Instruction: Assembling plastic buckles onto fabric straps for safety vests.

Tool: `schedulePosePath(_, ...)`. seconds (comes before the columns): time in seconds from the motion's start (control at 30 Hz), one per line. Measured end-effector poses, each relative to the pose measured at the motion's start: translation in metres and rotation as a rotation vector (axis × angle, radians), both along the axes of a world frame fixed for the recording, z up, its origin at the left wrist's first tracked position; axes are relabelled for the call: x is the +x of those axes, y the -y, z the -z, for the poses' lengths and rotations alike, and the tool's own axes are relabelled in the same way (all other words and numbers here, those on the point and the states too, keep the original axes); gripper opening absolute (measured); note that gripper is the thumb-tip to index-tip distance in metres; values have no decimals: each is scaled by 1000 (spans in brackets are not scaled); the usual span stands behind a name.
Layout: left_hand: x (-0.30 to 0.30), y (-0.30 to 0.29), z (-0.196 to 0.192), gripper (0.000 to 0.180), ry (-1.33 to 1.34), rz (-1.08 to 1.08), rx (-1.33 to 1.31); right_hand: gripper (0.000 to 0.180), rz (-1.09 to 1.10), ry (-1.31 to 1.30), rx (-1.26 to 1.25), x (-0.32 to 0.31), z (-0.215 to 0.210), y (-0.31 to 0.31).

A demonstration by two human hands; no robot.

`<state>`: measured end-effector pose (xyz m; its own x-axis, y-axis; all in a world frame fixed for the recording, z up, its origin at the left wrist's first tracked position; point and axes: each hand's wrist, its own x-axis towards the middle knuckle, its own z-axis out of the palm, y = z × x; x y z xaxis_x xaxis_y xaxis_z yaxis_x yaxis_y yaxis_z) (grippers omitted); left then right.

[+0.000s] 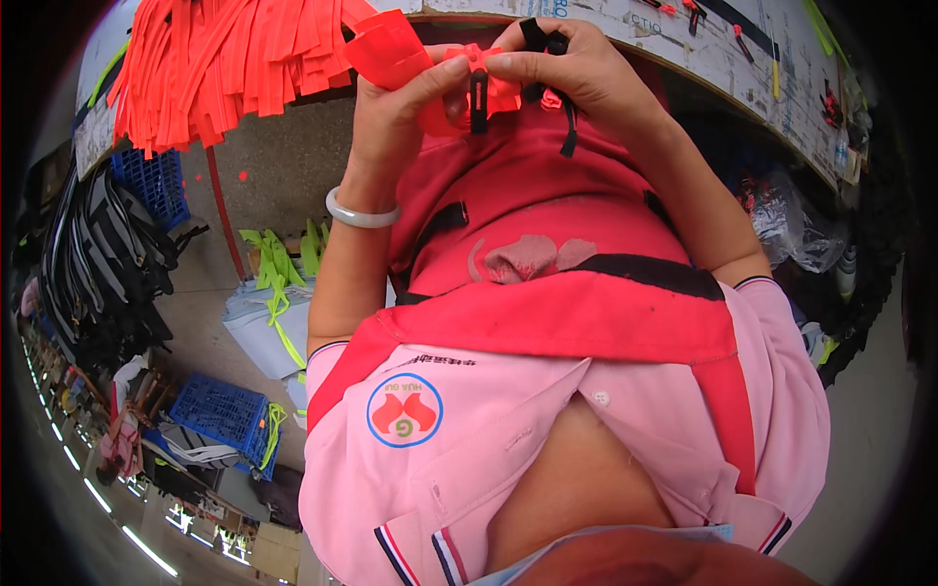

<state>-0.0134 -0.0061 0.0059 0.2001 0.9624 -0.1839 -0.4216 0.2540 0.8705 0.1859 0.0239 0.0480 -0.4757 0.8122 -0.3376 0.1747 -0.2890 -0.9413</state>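
Note:
My left hand, with a pale bangle on its wrist, is closed on a bright red-orange fabric strip, folded into loops. A small black tab hangs from the strip between both thumbs. My right hand pinches the other side of the strip, thumb against it. Black cord pieces and a small red bit dangle from the right fingers. Both hands are close together above my red apron, near the table edge. The fingertips behind the strip are hidden.
A thick bunch of red-orange strips hangs over the table edge, left of my hands. Small black-and-red pieces lie on the worktable. Black straps and blue crates are at the left; a clear plastic bag is at the right.

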Motion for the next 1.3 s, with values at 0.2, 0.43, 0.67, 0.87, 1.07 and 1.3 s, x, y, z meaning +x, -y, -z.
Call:
schedulePosePath(0.2, 0, 3, 6, 17, 32, 32, -9, 20, -90, 36, 117, 0, 2, -5)
schedulePosePath(0.43, 4, 6, 11, 18, -10, -29, -20, 20, -39, 104, 145, -1, 2, -1)
schedulePosePath(0.67, -3, 2, 6, 19, 3, 1, 9, 19, 24, 61, 216, -5, 4, 3)
schedulePosePath(0.87, -3, 6, 5, 19, 161, -1, -102, 18, -67, 101, 195, -6, -2, -1)
schedulePosePath(1.07, -7, 7, 6, 19, 129, 42, -103, 17, -43, 32, 169, -8, -6, 5)
schedulePosePath(1.3, -9, 9, 7, 17, 120, 68, -81, 17, -85, 82, 143, -8, -5, 4)
